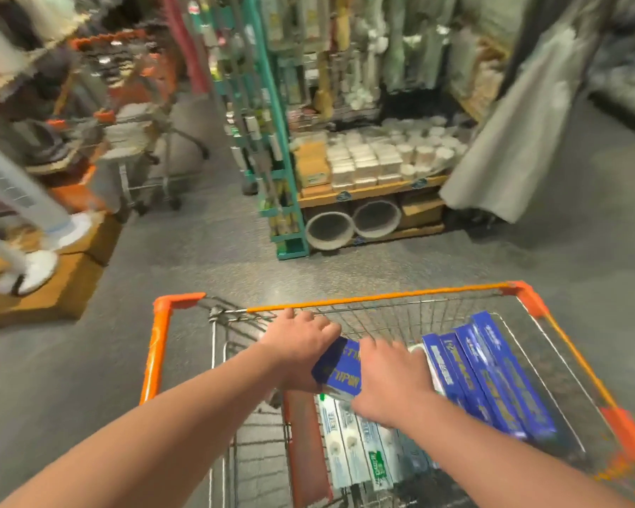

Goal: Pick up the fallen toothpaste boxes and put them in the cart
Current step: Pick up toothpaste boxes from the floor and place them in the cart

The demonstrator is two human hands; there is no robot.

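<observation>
While left hand [301, 346] and right hand [385, 383] grip a blue box [340, 372] (rectangular, printed), a wire cart [382, 297] lies beneath.

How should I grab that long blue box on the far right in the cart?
Likely from above and the right. The blue box lies long, other boxes crowd its left edge, but its right edge is free. Grip across its middle there.

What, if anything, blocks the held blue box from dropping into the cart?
Nothing visible. The left hand and right hand hold the blue toothpaste box over the open cart; white boxes lie below it.
</observation>
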